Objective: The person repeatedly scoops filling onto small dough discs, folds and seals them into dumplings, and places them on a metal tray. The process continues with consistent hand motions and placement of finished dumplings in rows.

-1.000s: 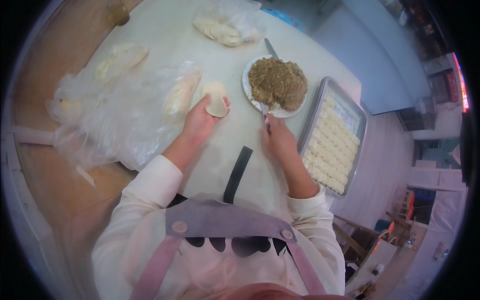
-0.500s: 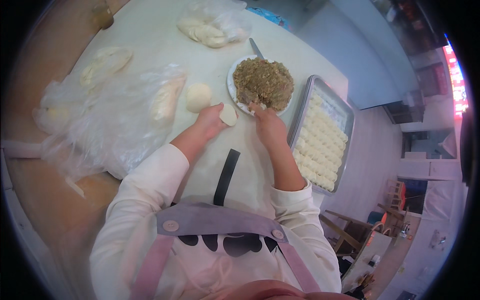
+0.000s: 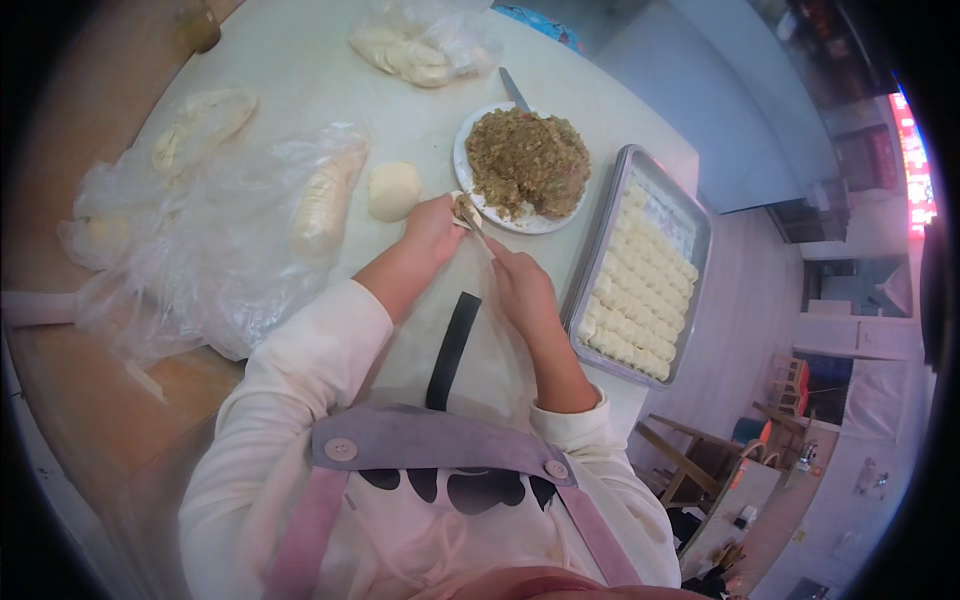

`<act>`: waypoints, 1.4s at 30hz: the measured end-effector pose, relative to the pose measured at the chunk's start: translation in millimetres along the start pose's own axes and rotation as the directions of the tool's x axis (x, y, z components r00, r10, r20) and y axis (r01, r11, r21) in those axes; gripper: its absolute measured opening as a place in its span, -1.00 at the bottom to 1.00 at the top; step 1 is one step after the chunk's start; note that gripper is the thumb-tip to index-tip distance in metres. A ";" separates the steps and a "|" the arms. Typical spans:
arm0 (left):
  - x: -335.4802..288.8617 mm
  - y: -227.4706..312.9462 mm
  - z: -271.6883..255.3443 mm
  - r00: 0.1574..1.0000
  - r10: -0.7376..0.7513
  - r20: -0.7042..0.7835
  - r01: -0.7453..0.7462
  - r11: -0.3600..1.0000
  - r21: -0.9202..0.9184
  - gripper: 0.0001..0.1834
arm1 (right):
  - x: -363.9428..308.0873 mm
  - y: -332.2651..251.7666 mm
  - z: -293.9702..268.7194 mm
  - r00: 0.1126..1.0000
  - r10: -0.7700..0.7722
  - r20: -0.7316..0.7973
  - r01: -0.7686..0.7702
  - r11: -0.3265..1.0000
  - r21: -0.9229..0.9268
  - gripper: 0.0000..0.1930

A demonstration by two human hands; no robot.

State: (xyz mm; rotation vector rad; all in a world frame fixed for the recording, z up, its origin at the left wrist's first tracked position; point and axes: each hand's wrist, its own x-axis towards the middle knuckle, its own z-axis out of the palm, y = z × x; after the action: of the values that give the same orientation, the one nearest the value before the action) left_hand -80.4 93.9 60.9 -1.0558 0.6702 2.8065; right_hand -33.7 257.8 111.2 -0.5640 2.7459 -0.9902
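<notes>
My left hand [image 3: 430, 232] is closed around a dumpling wrapper [image 3: 457, 200], a thin round of dough, cupped with a dab of brown filling on it. In my right hand [image 3: 527, 288] is a slim, pale filling spatula [image 3: 478, 231]; its tip touches the filling in the wrapper. Just beyond the hands, a white plate [image 3: 462, 165] carries a large mound of chopped brown filling [image 3: 530, 160]. A pale stack of round wrappers [image 3: 394, 190] lies left of the plate, close to my left hand.
Right of the plate, a metal tray [image 3: 700, 275] holds rows of shaped dumplings [image 3: 640, 290]. Clear plastic [image 3: 225, 240] covers dough on the left. Bagged dough [image 3: 425, 45] lies at the far side. A grey handle [image 3: 514, 88] sticks out behind the plate; a black strip [image 3: 454, 350] is nearest me.
My right hand has drawn back from the filling mound toward my left hand, bringing the spatula to the wrapper. The wrapper, flat before, is now cupped with filling on it.
</notes>
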 end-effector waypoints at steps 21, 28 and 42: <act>-71.5 28.5 18.6 0.946 -0.079 0.315 0.055 0.995 0.084 -0.69 | 17.3 -8.6 -9.0 0.876 -0.316 -0.365 0.304 0.948 -0.094 -0.65; -124.2 23.3 24.2 0.852 -0.124 0.509 -0.011 0.967 0.254 -0.68 | 1.5 -44.1 -40.0 0.668 -0.557 -0.495 0.557 0.814 -0.165 -0.79; -243.7 11.9 23.2 0.376 0.404 0.834 -0.882 0.433 0.188 -0.75 | -88.5 -130.1 -69.0 0.666 -0.351 -0.658 0.636 0.728 0.255 -0.80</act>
State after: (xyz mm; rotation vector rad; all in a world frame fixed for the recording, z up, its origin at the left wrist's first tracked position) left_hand 88.5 114.1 237.4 0.6190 2.0999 2.7005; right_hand 65.9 241.4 250.2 -1.1489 2.6417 -2.2271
